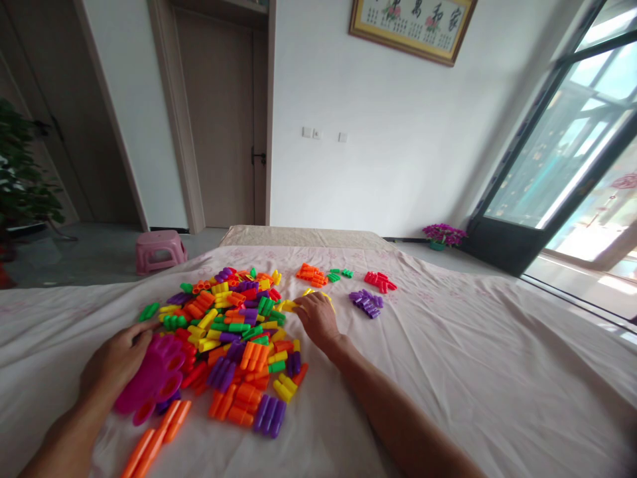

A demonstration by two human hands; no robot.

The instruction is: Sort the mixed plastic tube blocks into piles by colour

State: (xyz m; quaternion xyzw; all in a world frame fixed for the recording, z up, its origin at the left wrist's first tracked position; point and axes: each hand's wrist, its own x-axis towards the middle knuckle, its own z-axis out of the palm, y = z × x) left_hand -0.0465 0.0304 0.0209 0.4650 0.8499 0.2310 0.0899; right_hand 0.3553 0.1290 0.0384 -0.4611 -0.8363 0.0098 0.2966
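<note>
Orng plas. tubes (158, 439) | L fingers (142, 327) hold lobed pink pc (149, 382) | creased cloth (448, 345)

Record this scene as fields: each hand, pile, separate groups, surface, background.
Left hand: at the magenta piece, grip unclear
Right hand: fingertips at a yellow piece; hold unclear
Pile: mixed orange, yellow, green, purple, red pieces
Separate groups: orange group, green group, red group, purple group
Surface: pale cloth
Background: pink stool, door
</note>
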